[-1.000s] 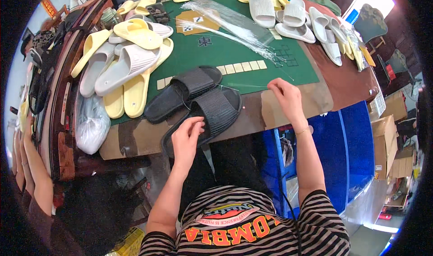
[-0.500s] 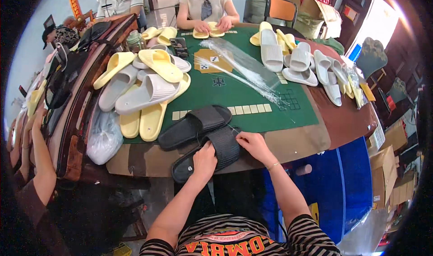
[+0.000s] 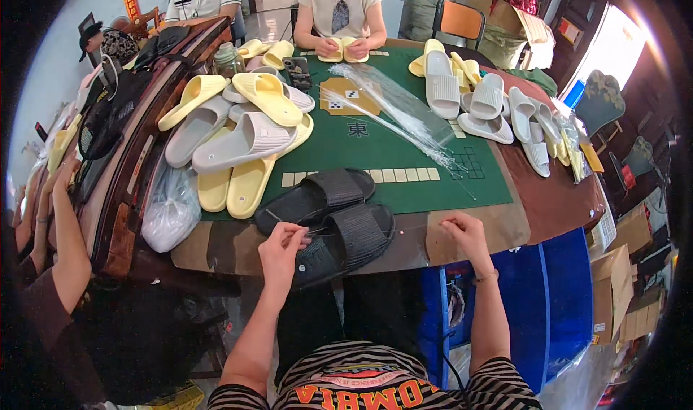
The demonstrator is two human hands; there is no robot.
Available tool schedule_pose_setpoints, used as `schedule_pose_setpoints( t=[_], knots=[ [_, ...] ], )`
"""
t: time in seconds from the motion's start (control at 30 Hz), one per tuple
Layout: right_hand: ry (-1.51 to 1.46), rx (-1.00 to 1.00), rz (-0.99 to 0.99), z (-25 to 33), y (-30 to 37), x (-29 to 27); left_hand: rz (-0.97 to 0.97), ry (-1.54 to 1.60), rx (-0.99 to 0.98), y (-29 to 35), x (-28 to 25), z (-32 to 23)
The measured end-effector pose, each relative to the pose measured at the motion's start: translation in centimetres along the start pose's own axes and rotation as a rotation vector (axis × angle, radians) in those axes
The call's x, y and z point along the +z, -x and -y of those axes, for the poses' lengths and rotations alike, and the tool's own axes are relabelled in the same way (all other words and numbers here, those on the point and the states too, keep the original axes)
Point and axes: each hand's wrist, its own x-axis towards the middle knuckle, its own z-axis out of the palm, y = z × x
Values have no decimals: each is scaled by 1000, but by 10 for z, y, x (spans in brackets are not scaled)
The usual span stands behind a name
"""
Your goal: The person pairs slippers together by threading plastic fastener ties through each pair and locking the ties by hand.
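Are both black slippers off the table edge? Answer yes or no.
No: both black slippers lie on the table, by the left hand; the right hand is apart.

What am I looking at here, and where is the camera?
The camera sits on a person's head and looks down; its fisheye lens bends the edges. The two bare arms from below are that person's own. The left hand pinches something thin over a pair of black slippers, while the right hand rests apart near the table edge; a fine strand seems to run between them. Yellow and grey slippers lie piled on the green mat. Other people sit opposite.
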Motion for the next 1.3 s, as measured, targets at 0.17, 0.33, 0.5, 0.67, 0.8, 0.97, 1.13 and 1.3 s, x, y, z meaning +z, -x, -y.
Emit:
schedule_pose_setpoints(
  t=[0.17, 0.33, 0.5, 0.67, 0.8, 0.97, 1.13, 1.3],
  knots=[
    [-540, 142, -86, -5, -1, 25, -103, 407, -165, -7, 21, 10],
    [-849, 224, -186, -8, -5, 39, -177, 448, -77, 14, 38, -1],
    [-430, 216, -52, -3, -5, 40, -287, 415, -84, 18, 16, -4],
    [-551, 236, 68, 3, 5, 30, -187, 427, -195, 32, 14, -5],
    [-923, 182, 81, -18, 16, 33, -391, 382, -81, 17, 11, -2],
    [-959, 120, 90, -10, 5, 54, -427, 364, -25, -4, 3, -8],
    [-1083, 94, -36, 17, -47, 79, -365, 200, 87, -36, -1, -9],
    [-856, 55, -83, 28, -87, 98, -43, -166, 110, -66, 3, 18]
  ],
)
